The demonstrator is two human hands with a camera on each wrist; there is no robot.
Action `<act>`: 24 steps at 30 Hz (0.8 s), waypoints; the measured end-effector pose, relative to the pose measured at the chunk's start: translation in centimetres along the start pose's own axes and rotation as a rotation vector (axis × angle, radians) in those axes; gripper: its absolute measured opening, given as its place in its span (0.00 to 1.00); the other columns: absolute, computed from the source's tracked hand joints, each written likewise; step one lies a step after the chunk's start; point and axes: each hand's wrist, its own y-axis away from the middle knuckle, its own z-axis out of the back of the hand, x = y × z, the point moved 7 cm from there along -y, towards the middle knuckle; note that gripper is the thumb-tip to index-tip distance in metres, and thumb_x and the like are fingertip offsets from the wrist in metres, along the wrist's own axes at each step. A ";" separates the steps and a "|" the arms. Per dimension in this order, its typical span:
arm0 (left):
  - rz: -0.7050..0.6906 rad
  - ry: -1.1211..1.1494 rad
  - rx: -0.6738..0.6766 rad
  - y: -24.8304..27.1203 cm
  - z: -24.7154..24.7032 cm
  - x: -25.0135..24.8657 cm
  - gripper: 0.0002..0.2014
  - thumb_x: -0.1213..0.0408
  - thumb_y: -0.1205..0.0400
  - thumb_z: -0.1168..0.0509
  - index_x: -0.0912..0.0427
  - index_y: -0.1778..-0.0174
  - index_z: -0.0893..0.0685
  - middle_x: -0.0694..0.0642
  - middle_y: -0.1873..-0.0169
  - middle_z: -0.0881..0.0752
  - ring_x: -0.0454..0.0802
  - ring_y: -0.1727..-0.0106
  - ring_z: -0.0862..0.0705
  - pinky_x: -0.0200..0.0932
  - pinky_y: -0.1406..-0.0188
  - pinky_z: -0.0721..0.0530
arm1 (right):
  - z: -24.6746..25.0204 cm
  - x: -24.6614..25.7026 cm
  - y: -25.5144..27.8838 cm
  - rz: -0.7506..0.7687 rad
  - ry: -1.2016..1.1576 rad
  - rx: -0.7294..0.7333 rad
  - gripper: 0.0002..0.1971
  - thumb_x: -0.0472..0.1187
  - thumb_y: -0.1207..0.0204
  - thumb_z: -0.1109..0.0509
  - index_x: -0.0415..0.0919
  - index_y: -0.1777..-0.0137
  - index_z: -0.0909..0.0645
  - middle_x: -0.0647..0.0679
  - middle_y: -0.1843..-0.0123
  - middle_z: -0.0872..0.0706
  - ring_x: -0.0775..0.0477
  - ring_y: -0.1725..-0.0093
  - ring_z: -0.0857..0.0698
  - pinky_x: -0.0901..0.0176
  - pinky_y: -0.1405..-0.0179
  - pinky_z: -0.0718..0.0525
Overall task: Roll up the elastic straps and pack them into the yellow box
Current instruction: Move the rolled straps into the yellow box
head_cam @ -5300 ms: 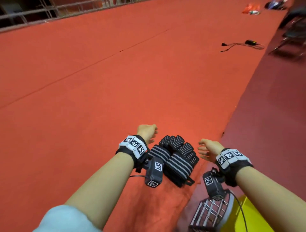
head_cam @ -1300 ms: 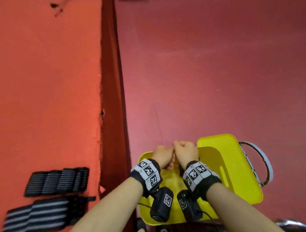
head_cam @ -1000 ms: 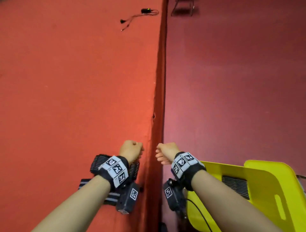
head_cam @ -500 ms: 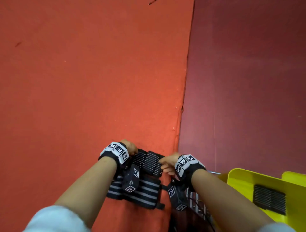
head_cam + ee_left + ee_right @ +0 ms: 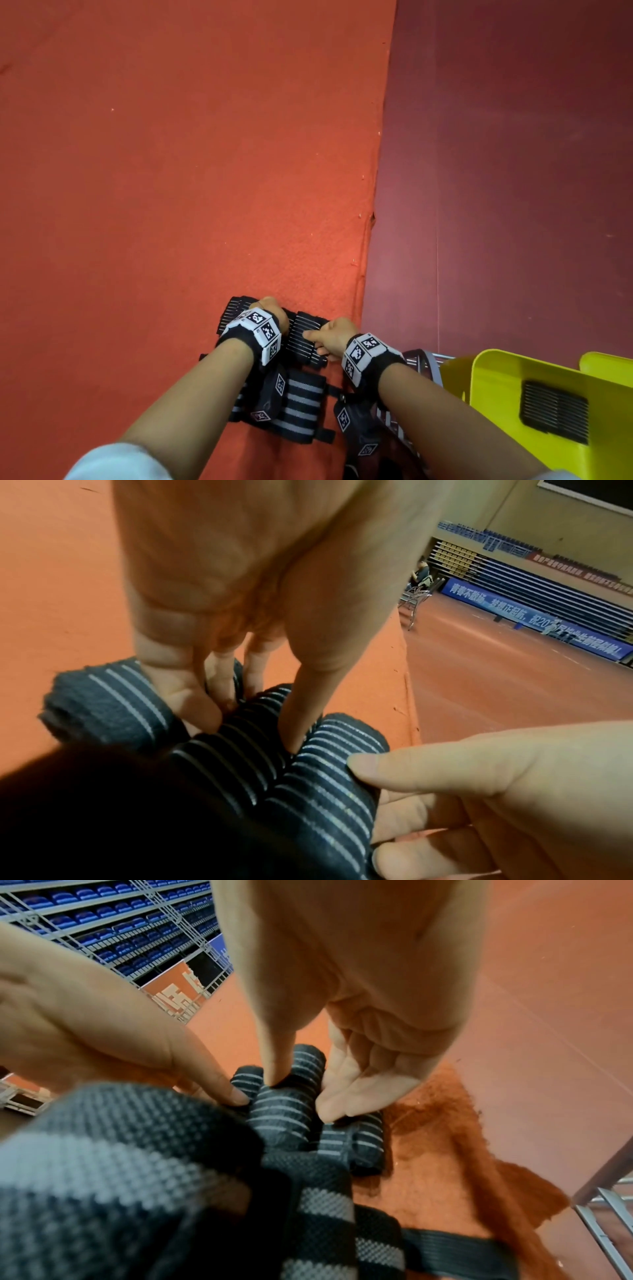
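Both hands have settled lower onto the thin-striped straps since half a second ago, when they were only arriving at the pile; a second before that they hovered as fists above the orange floor (image 5: 171, 171).

At lower centre of the head view, the left hand (image 5: 269, 310) pinches the thin-striped strap (image 5: 234, 310) from above; the left wrist view shows its fingers (image 5: 178, 693) and thumb dug into the folds, so this grip is narrow and holding fabric. Just below it lies the wide-striped strap (image 5: 301, 404), flat on the orange floor, partly under the wrist cameras. To the right, the right hand (image 5: 330, 337) grips the same bunch at its right-hand fold (image 5: 305, 329), with thumb on top and fingers curled beneath it. Further right, across the floor seam, the darker maroon floor (image 5: 513, 171) begins. At lower right stands the yellow box (image 5: 496, 394), open, with one dark strap (image 5: 553, 411) already lying inside.
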 end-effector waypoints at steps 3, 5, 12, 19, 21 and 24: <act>0.012 -0.013 -0.001 -0.1 -0.1 0.0 0.19 0.65 0.21 0.31 0.68 0.34 0.19 0.63 0.37 0.16 0.58 0.35 0.17 0.44 0.42 0.19 | -0.1 0.0 0.4 0.000 -0.023 0.016 0.17 0.47 0.28 0.22 0.45 0.71 0.25 0.50 0.71 0.18 0.54 0.70 0.19 0.64 0.75 0.22; 0.041 -0.012 -0.001 0.2 0.3 -0.1 0.19 0.63 0.22 0.29 0.66 0.36 0.18 0.62 0.40 0.14 0.57 0.38 0.15 0.42 0.44 0.18 | 0.1 0.0 0.6 -0.001 -0.037 0.021 0.16 0.45 0.26 0.23 0.45 0.69 0.26 0.51 0.69 0.19 0.55 0.70 0.21 0.65 0.74 0.22; 0.104 0.130 0.086 1.1 1.6 0.4 0.23 0.60 0.31 0.22 0.67 0.43 0.16 0.63 0.49 0.11 0.59 0.48 0.12 0.50 0.45 0.13 | 0.3 0.3 2.1 0.023 -0.207 0.070 0.10 0.46 0.24 0.25 0.46 0.59 0.25 0.49 0.47 0.14 0.55 0.52 0.15 0.68 0.68 0.17; 0.065 0.418 0.179 3.2 3.1 -0.9 0.39 0.64 0.44 0.18 0.72 0.38 0.22 0.69 0.47 0.12 0.65 0.48 0.12 0.61 0.45 0.13 | 2.9 1.2 5.7 0.094 -0.311 0.103 0.07 0.47 0.22 0.28 0.46 0.56 0.21 0.52 0.48 0.13 0.55 0.51 0.15 0.65 0.58 0.14; 0.021 0.493 0.201 4.9 3.5 -2.0 0.41 0.65 0.46 0.17 0.74 0.37 0.22 0.70 0.48 0.12 0.65 0.49 0.11 0.61 0.47 0.12 | 4.4 1.1 7.1 0.124 -0.345 0.100 0.06 0.47 0.21 0.28 0.47 0.55 0.20 0.51 0.49 0.13 0.53 0.48 0.15 0.63 0.52 0.14; -0.082 0.507 0.196 8.4 3.9 -4.7 0.25 0.65 0.28 0.23 0.76 0.40 0.20 0.67 0.47 0.12 0.61 0.51 0.12 0.50 0.53 0.13 | 7.1 0.9 9.4 0.175 -0.405 0.073 0.05 0.46 0.21 0.30 0.46 0.51 0.17 0.45 0.43 0.10 0.50 0.48 0.13 0.60 0.50 0.15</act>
